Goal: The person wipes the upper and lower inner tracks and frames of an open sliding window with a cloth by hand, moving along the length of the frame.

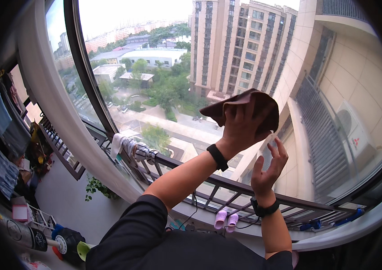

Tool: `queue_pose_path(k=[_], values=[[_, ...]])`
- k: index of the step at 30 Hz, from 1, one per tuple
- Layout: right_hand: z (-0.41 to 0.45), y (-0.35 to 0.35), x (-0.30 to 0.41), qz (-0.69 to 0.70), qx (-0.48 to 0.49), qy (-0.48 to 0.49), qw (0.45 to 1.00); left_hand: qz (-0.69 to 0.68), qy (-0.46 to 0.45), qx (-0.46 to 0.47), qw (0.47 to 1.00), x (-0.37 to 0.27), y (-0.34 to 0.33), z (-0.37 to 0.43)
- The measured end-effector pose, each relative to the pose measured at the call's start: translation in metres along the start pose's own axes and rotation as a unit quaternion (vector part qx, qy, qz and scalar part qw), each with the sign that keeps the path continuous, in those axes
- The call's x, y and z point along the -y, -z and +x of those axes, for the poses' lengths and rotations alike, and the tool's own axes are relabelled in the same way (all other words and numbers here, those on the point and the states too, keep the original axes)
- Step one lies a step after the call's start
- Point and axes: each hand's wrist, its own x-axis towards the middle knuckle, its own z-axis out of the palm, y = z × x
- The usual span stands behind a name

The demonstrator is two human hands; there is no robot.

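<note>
A dark brown cloth (267, 111) lies spread at the large window pane (164, 111), one corner sticking out to the left. My left hand (240, 130) holds it from the near side, and its fingertips are partly covered by a fold. Just below and to the right, my right hand (270, 165) is raised with bent fingers apart and nothing in it. Whether it touches the glass, I cannot tell. Both wrists carry black bands.
A dark metal railing (224, 184) runs along the window below my arms, with striped cloths (140, 150) draped over it. Pink clogs (220, 219) sit by its foot. A white curtain (76, 135), a leafy plant (98, 189) and hanging clothes (0, 104) are on the left.
</note>
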Motion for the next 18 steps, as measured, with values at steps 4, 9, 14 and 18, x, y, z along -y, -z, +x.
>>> queue_pose_path(k=[4,9,14,18], values=[[0.01,-0.007,0.02,0.074,-0.035,-0.025,0.996,-0.064,-0.017,-0.032,0.997,-0.015,0.009,-0.008],[0.038,-0.047,0.022,0.161,-0.089,-0.047,0.982,-0.22,-0.02,0.014,0.975,0.014,0.041,0.012],[0.053,-0.078,0.014,-0.03,-0.104,0.003,0.994,-0.354,0.031,-0.049,0.934,0.027,0.04,0.003],[0.057,-0.082,-0.018,-0.263,-0.067,0.055,0.961,-0.492,0.237,0.003,0.838,0.043,0.058,-0.017]])
